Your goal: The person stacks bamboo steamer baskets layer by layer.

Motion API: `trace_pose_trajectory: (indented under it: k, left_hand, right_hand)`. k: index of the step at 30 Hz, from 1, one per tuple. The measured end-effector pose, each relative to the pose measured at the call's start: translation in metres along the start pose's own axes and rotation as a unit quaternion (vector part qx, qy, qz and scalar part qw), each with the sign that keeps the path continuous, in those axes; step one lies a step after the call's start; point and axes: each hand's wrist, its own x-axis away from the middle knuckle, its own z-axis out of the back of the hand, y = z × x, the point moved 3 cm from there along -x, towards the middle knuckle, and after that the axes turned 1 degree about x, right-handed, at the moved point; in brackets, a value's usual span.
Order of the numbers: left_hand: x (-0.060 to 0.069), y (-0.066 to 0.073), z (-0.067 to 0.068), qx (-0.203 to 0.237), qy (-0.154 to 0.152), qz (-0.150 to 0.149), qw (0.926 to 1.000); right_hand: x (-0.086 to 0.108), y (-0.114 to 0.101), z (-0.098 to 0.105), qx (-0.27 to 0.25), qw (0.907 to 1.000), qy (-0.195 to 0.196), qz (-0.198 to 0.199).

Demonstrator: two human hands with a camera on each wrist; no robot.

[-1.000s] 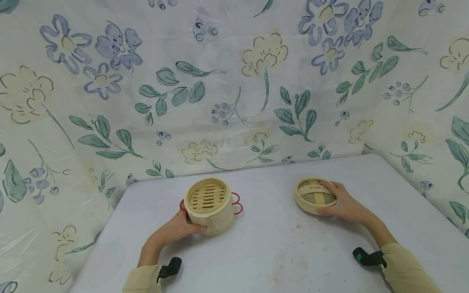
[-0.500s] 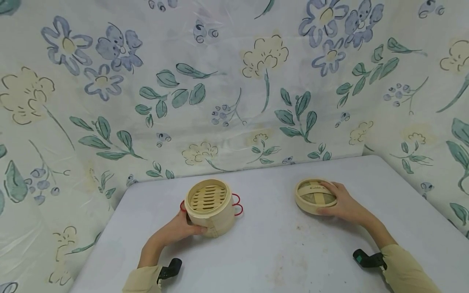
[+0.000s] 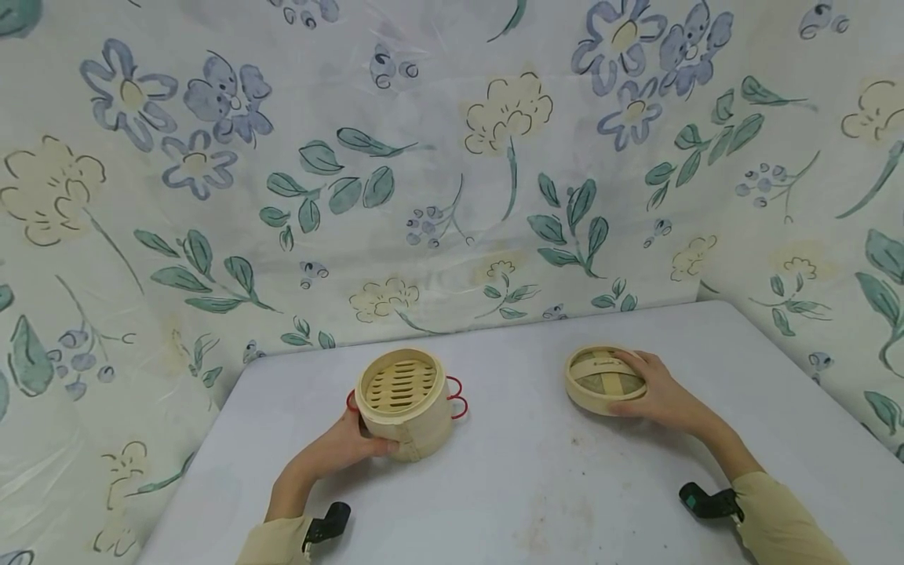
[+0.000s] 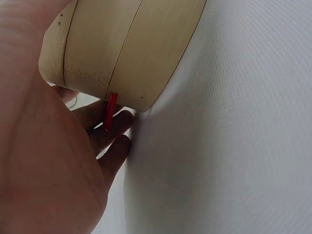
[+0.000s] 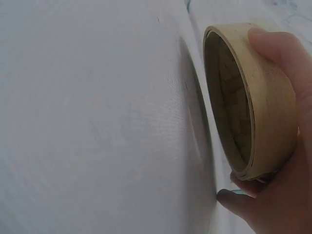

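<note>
A round bamboo steamer (image 3: 417,420) with a slotted top and red side loops stands at the left of the table. My left hand (image 3: 339,446) grips its near left side, thumb in front. In the left wrist view the fingers of the left hand (image 4: 63,146) curl behind its wall by a red loop (image 4: 110,111). Farther right, my right hand (image 3: 667,395) holds the woven bamboo lid (image 3: 606,380) by its rim. The right wrist view shows the lid (image 5: 275,107) raised off the tabletop on at least one side, hollow underside visible, with the right hand (image 5: 287,195) around it.
The white table (image 3: 523,471) carries faint brown stains and small specks near its front. A floral-patterned sheet (image 3: 452,259) hangs behind the table and at both sides. Black wrist devices, left (image 3: 329,522) and right (image 3: 708,501), sit at the sleeves.
The lid and my right hand have shifted very slightly left. My left hand and the steamer keep their places, apart from a small shift of the whole head view.
</note>
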Motion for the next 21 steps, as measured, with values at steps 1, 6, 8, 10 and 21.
trace_pose_trajectory:
  k: [1, 6, 8, 10, 21]
  left_hand:
    - [0.000, 0.000, 0.000, 0.000, -0.001, 0.000, 1.0000]
    - [0.000, -0.001, 0.000, -0.001, -0.004, -0.001, 1.0000]
    - [0.000, -0.001, 0.000, -0.001, -0.007, -0.005, 1.0000]
    - [0.000, 0.000, 0.000, 0.002, -0.007, -0.009, 0.9999]
    - [-0.002, -0.002, -0.001, 0.005, -0.006, -0.027, 0.9996]
  right_hand:
    - [0.000, -0.001, 0.000, 0.000, 1.0000, 0.000, 0.001]
    - [-0.001, -0.002, -0.002, 0.000, 1.0000, 0.002, 0.005]
    - [0.000, -0.002, -0.003, 0.001, 1.0000, 0.004, 0.005]
    - [-0.001, -0.004, -0.003, 0.001, 1.0000, 0.005, 0.005]
    - [-0.004, -0.015, -0.010, -0.009, 0.9998, 0.005, 0.019]
